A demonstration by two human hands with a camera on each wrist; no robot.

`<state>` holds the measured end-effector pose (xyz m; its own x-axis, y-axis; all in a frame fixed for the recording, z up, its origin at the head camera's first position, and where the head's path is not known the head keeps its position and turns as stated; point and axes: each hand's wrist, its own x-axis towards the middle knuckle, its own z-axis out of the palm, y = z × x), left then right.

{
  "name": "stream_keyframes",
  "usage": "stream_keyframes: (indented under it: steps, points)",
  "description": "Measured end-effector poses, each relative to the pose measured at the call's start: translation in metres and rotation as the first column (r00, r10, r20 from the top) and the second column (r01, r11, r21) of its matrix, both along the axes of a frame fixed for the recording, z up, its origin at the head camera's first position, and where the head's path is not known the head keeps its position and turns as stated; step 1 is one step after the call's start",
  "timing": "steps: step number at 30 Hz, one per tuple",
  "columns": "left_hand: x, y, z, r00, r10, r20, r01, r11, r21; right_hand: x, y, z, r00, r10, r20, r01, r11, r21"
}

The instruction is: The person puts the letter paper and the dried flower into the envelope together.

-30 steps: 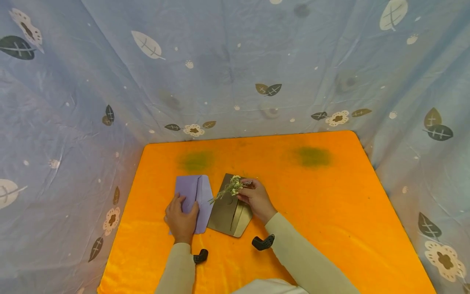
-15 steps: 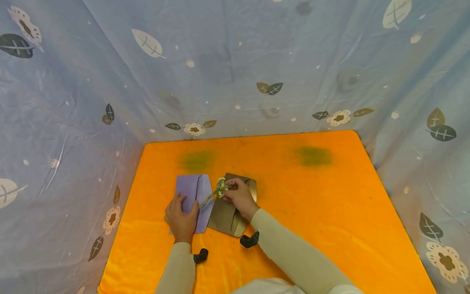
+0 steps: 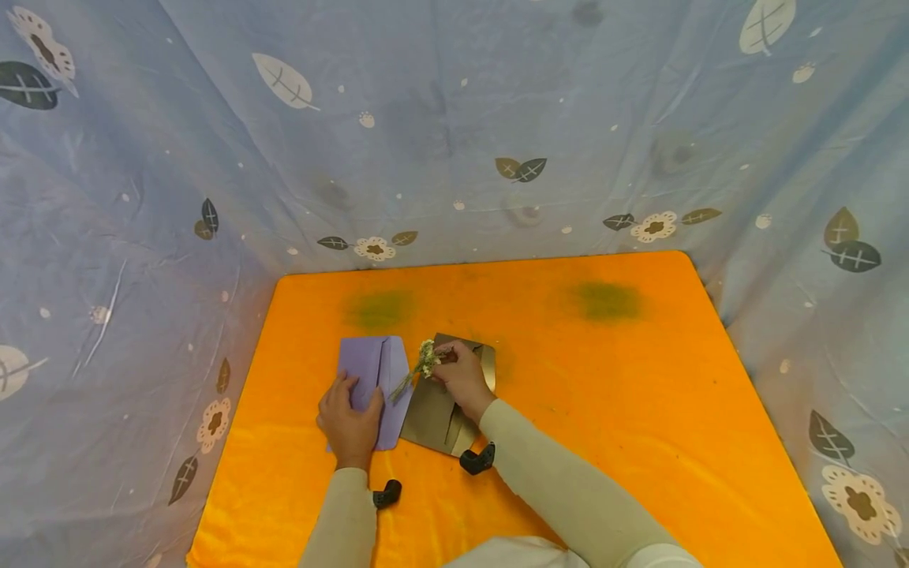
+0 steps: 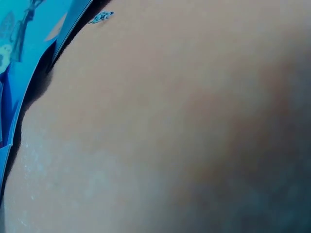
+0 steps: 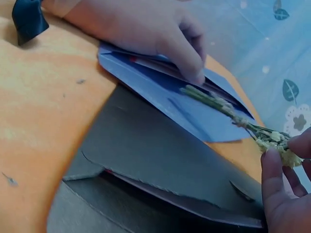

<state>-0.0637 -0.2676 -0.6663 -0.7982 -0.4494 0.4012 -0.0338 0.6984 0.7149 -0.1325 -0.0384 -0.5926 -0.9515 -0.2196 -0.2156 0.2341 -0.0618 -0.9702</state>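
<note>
In the head view my left hand (image 3: 351, 420) rests on a purple envelope (image 3: 360, 356), fingers spread and thumb at the edge of its opening. The flap is folded out to the right. My right hand (image 3: 465, 380) pinches the flower heads of a small bunch of dried flowers (image 3: 426, 356). Its tied stems (image 5: 214, 102) point at the purple envelope's opening, above its flap, in the right wrist view. Beneath the right hand lies a brown envelope (image 3: 426, 416), partly covered, its flap also out. Skin fills most of the left wrist view.
An orange cloth (image 3: 604, 394) covers the table, with two greenish stains near the back. Blue leaf-printed curtains (image 3: 426, 102) stand around its back and sides. A black wrist mount (image 3: 387, 495) sticks out from the left sleeve, another (image 3: 477, 458) from the right.
My right hand has carried the flower bunch leftward, from over the brown envelope toward the purple one, and barely moved in the last half second. The left hand has stayed in place.
</note>
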Motion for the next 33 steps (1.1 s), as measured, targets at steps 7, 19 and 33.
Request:
stream_keyframes:
  steps: [7,19,33]
  points:
    - [0.000,0.001,-0.001,1.000,-0.001,0.013,0.001,1.000,0.005,0.006,-0.015,-0.002,0.997,0.072,-0.013,-0.071,0.996,0.052]
    - [0.003,0.003,0.003,1.000,-0.003,0.016,0.003,1.000,0.010,0.013,-0.023,-0.008,0.976,0.183,0.115,-0.176,0.982,-0.072]
    - [0.002,0.002,0.003,1.000,-0.008,0.026,0.008,1.000,0.013,0.019,-0.016,0.009,0.990,0.095,0.109,-0.102,0.993,0.063]
